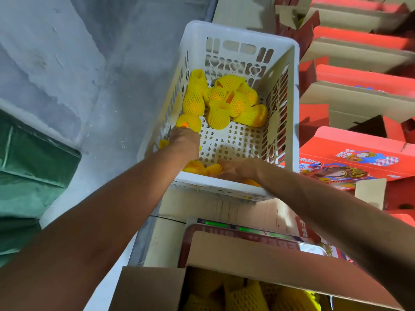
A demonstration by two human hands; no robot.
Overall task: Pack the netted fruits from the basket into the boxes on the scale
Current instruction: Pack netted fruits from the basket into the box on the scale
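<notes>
A white slotted plastic basket (283,63) stands ahead of me. Several fruits in yellow foam netting (226,102) lie heaped at its far end. My left hand (185,140) reaches into the basket's left side and grips a netted fruit (188,122). My right hand (238,168) is down at the basket's near wall, its fingers on another netted fruit (203,168); whether it grips it is hidden. Below me an open cardboard box (226,248) holds several netted fruits (253,295) and sits on a scale (224,224) with green lit digits.
Stacks of red printed cartons (359,158) with brown flaps fill the right side. A grey concrete floor (67,63) lies to the left, with a green cloth-covered object (27,167) at the left edge.
</notes>
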